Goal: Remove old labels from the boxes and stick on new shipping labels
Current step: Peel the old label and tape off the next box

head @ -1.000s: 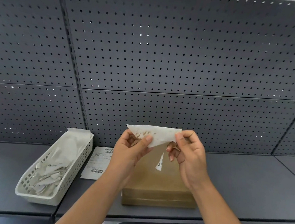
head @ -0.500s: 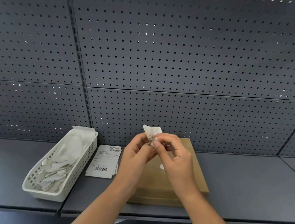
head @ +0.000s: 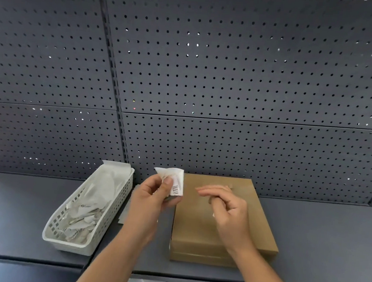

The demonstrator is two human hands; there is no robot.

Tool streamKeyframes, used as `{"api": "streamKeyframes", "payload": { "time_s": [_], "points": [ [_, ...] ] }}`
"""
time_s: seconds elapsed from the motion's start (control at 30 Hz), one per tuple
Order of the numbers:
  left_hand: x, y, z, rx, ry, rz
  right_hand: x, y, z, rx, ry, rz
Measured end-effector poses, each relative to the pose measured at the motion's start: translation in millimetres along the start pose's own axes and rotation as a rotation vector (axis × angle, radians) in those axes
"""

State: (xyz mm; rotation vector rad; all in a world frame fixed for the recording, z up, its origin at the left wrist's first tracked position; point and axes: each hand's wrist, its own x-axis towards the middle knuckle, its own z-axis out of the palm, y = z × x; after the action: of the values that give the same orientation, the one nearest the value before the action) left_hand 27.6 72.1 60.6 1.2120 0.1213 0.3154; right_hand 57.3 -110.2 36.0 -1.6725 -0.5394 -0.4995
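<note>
A flat brown cardboard box (head: pixel 197 227) lies on the dark shelf, centre right. My left hand (head: pixel 150 200) hovers just left of the box and pinches a folded, crumpled white label (head: pixel 175 180) with a barcode showing. My right hand (head: pixel 226 209) floats over the box top with relaxed fingers and holds nothing. My right hand and forearm cover part of the box top.
A white slotted basket (head: pixel 59 240) full of crumpled label scraps stands on the shelf (head: pixel 318 242) at the left. Sheets of labels (head: pixel 126 212) lie between basket and box, mostly hidden by my left arm. A dark pegboard wall (head: pixel 230 88) rises behind.
The label went from stretched between both hands to folded small. My right hand has let go and moved right over the box; my left hand alone holds the label now.
</note>
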Motion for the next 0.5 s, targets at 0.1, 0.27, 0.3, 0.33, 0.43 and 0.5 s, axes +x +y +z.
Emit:
{"api": "streamKeyframes", "payload": {
  "time_s": [0.1,0.27,0.3,0.33,0.43,0.5],
  "points": [
    [4,9,-12,0.222,0.089,0.115,3,12,2,-0.131,-0.047,0.067],
    [10,27,-34,0.387,0.23,0.208,4,23,3,-0.397,-0.115,0.02],
    [11,30,-38,0.416,0.263,0.22,3,25,4,-0.442,-0.142,0.025],
    [13,31,-44,0.458,0.3,0.24,3,27,4,-0.486,-0.175,0.037],
    [19,33,-65,0.603,0.39,0.304,3,28,6,-0.556,-0.275,0.057],
    [24,34,-81,0.729,0.434,0.322,5,28,7,-0.552,-0.319,0.072]
  ]
}}
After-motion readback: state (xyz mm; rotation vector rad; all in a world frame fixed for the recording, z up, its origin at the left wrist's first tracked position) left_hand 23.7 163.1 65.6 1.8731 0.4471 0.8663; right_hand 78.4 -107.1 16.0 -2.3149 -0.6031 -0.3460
